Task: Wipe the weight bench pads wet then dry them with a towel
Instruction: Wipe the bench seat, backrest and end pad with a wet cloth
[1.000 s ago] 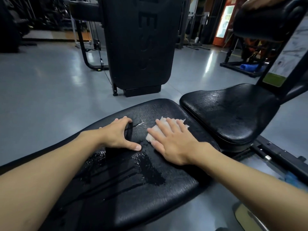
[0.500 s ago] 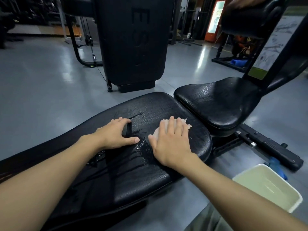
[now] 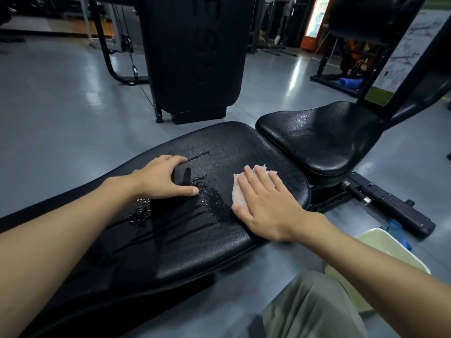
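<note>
The right hand (image 3: 266, 211) presses a white cloth (image 3: 238, 191) onto the wet pad (image 3: 219, 240), fingers straight. At its nine o'clock the left hand (image 3: 161, 178) rests arched, holding nothing. Lettering on the machine (image 3: 195, 57) is unreadable.

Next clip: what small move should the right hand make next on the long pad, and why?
Probably slide the right hand, pressed flat on the white cloth, leftward over the long pad into the pooled water between it and the braced left hand. Beads and runs there show the wet is unevenly spread.
</note>
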Demonstrator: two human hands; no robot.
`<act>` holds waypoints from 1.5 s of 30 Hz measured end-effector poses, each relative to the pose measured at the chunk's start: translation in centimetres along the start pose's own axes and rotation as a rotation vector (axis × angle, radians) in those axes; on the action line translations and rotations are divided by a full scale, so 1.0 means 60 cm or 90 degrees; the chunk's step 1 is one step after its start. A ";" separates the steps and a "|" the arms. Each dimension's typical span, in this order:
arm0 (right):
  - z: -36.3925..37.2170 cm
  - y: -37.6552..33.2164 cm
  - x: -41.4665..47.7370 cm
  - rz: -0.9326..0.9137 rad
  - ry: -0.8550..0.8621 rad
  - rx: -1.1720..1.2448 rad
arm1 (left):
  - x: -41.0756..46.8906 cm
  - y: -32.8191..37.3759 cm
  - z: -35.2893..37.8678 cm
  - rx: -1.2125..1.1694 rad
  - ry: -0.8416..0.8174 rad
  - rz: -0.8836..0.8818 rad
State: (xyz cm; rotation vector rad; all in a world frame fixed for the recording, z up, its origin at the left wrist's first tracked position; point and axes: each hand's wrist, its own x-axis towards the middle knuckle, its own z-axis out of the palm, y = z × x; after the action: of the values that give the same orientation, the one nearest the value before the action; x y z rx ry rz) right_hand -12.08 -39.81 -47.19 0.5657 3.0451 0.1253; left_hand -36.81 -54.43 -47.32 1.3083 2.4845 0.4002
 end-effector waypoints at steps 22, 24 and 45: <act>-0.023 -0.006 0.417 -0.013 -0.050 0.015 | 0.022 -0.058 0.017 0.014 -0.069 -0.062; -0.031 -0.011 0.437 -0.008 -0.061 0.016 | 0.020 -0.059 0.020 0.010 -0.063 -0.059; -0.003 -0.013 0.037 -0.145 0.028 -0.018 | -0.001 -0.044 0.012 -0.008 -0.051 -0.053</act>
State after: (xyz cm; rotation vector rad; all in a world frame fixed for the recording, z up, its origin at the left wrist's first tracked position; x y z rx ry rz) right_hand -14.42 -39.77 -47.17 0.2136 3.1173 0.1746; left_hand -38.45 -55.81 -48.97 1.1876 2.4563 0.3370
